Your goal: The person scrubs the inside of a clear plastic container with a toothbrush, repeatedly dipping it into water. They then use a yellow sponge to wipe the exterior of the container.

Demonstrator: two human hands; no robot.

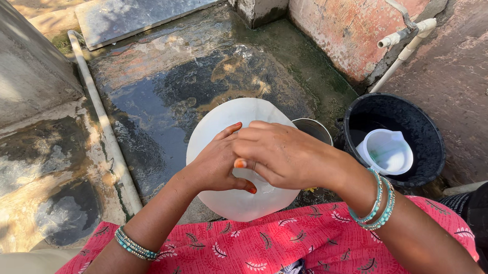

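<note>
At frame centre, over the wet stone floor (pixel 164 85): left hand (pixel 218 166) spread flat on the white round plate (pixel 239 112), right hand (pixel 278 154) curled closed rubbing it, washing seemingly midway, steel cup (pixel 313 128) and jug-holding black bucket (pixel 432 154) at right untouched.

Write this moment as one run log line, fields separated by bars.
left hand: on white round plate | right hand: over plate centre, fingers bent | beside: steel cup, black bucket holding white jug | ground: wet
</note>
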